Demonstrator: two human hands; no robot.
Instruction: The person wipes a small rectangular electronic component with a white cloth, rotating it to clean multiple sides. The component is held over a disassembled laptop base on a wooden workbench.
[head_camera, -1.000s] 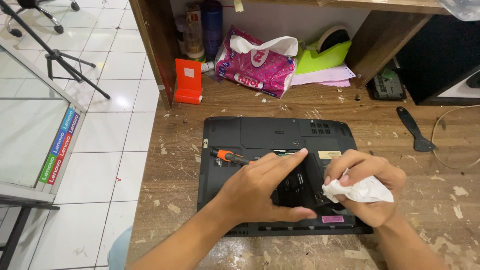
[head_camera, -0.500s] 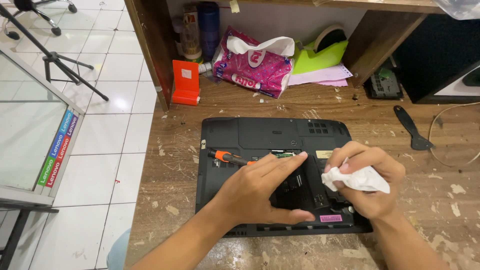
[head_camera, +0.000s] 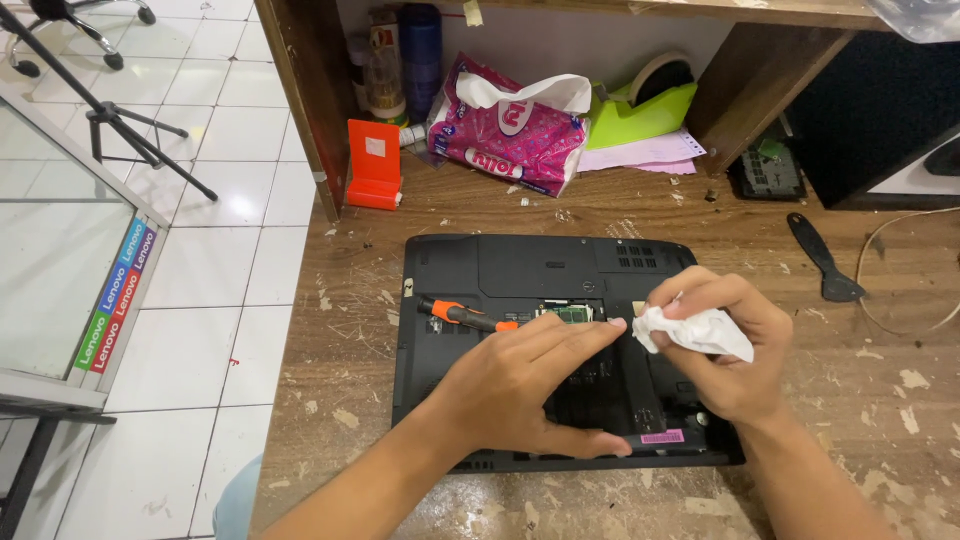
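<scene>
A black laptop (head_camera: 520, 265) lies upside down on the wooden table (head_camera: 340, 400), its bottom cover open over the inner parts. My left hand (head_camera: 525, 385) rests flat on the laptop's middle, fingers stretched toward the right, holding nothing. An orange-and-black screwdriver (head_camera: 462, 314) lies on the laptop just above that hand. My right hand (head_camera: 725, 345) is closed on a crumpled white tissue (head_camera: 690, 330) over the laptop's right part. A green memory module (head_camera: 572, 313) shows between the two hands.
At the back of the table stand an orange phone stand (head_camera: 374, 165), a pink tissue pack (head_camera: 510, 135), a green tape dispenser (head_camera: 640, 105) and spray cans (head_camera: 400, 55). A black spatula tool (head_camera: 822, 258) lies to the right. A tripod (head_camera: 100, 110) stands on the tiled floor at left.
My right hand with the tissue has lifted slightly up and away from the opened bay. My left hand stays flat on the laptop.
</scene>
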